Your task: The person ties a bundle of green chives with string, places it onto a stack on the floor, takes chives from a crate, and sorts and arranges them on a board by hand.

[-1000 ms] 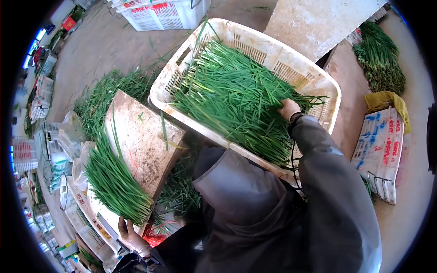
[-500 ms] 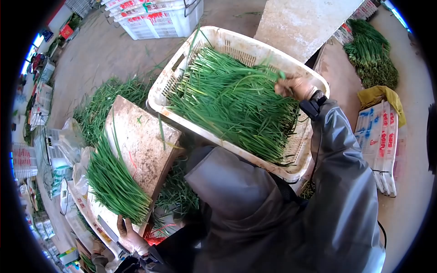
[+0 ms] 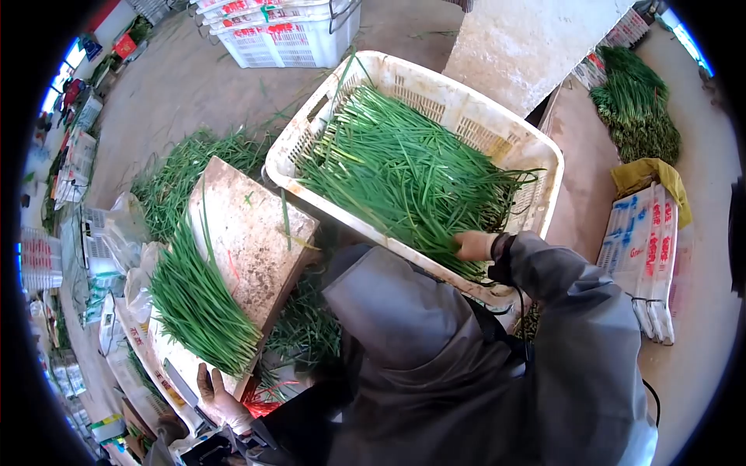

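My right hand [image 3: 472, 246] reaches into the near right part of a white plastic basket [image 3: 536, 138], its fingers curled among long green stalks [image 3: 412, 163]; the fingertips are partly hidden by leaves. A bundle of similar stalks [image 3: 203, 311] lies on a dirt-stained board [image 3: 252, 225] at the left. Just below the bundle's cut ends is my left hand [image 3: 220, 400], palm up with fingers apart and nothing in it.
Loose greens [image 3: 179, 175] lie on the floor behind the board. Stacked white crates [image 3: 287, 43] stand at the top. More bundled greens [image 3: 637, 109] and crates with a yellow cloth [image 3: 653, 175] are at the right. Red strands [image 3: 261, 402] lie near my left hand.
My right hand rose from the stalks with a few leaves, then came down toward the basket's near side. My left hand has stayed below the bundle. The view has shifted slightly.
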